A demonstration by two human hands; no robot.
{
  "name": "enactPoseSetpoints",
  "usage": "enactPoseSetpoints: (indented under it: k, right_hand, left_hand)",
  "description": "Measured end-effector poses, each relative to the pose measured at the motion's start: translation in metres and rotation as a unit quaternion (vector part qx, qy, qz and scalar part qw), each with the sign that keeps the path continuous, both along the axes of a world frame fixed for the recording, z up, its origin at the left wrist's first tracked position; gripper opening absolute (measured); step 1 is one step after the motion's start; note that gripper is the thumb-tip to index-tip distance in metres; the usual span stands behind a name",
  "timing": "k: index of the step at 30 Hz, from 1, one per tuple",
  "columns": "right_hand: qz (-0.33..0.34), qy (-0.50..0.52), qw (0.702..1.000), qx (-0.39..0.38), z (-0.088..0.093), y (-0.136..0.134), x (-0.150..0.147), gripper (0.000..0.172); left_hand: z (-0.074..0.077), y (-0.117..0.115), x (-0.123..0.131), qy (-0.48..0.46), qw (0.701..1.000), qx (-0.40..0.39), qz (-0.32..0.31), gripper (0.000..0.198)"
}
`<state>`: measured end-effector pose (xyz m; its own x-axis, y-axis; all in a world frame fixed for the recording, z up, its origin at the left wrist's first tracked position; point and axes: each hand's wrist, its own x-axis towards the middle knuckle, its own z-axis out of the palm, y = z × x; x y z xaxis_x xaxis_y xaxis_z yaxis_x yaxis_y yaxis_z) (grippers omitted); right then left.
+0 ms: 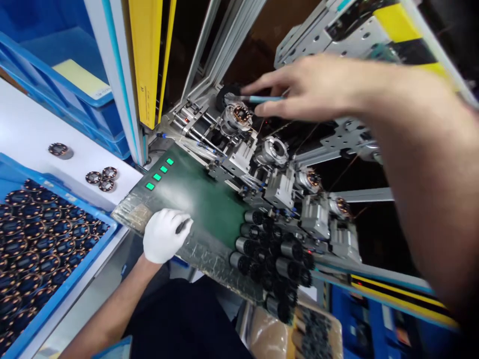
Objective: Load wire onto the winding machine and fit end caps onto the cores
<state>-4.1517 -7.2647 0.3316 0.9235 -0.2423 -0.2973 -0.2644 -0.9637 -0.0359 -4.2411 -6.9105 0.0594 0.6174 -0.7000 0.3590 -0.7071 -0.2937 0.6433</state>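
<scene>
My left hand (162,237), in a white glove, is at the near edge of the green work surface (209,209), its fingers curled. A dark patch shows between thumb and fingers; what it is, if anything, I cannot make out. My right hand (295,89) is bare and reaches over the winding machine. It grips a thin blue stick-like tool (262,99), whose tip points left to a dark round part (224,97). Just below the tool is a stator with copper windings (243,115) in its holder. A second ring-shaped holder (275,149) sits further right.
Several dark cylindrical cores (258,247) stand and lie at the surface's right end. A blue crate (107,239) full of wound stators is at left, with loose stators (101,178) beside it. A yellow post (146,65) and metal frame bars flank the machine.
</scene>
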Motion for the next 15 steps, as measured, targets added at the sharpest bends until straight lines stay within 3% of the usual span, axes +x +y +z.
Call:
enactPoseSetpoints:
  k: [2, 4, 7, 10, 12, 13, 15]
  right_hand:
    - [0.005, -0.008, 0.992, 0.124, -0.001, 0.041, -0.059, 0.082]
    - [-0.014, -0.03, 0.975, 0.222, -0.019, 0.094, -0.122, 0.078]
    - [-0.119, -0.033, 0.955, 0.27, -0.081, 0.173, -0.199, 0.074]
    - [-0.224, -0.034, 0.953, 0.199, -0.158, 0.227, -0.241, 0.071]
    - [-0.263, -0.044, 0.955, 0.126, -0.196, 0.246, -0.25, 0.065]
    - [-0.266, -0.052, 0.957, 0.101, -0.207, 0.251, -0.251, 0.061]
    - [-0.245, -0.076, 0.963, 0.082, -0.211, 0.251, -0.249, 0.056]
  left_hand:
    - [-0.001, 0.002, 0.002, -0.007, 1.0, 0.004, 0.002, 0.005]
    - [-0.003, 0.004, 0.003, -0.015, 1.0, 0.007, 0.003, 0.01]
    - [-0.009, 0.009, 0.002, -0.03, 0.999, 0.007, 0.008, 0.02]
    - [-0.013, 0.01, 0.004, -0.008, 1.0, 0.003, 0.016, 0.03]
    - [-0.008, 0.006, 0.011, 0.025, 1.0, 0.001, 0.005, 0.036]
    - [-0.002, 0.001, 0.018, 0.034, 0.999, 0.001, -0.006, 0.039]
    - [0.02, -0.012, 0.037, 0.028, 0.999, -0.002, -0.036, 0.041]
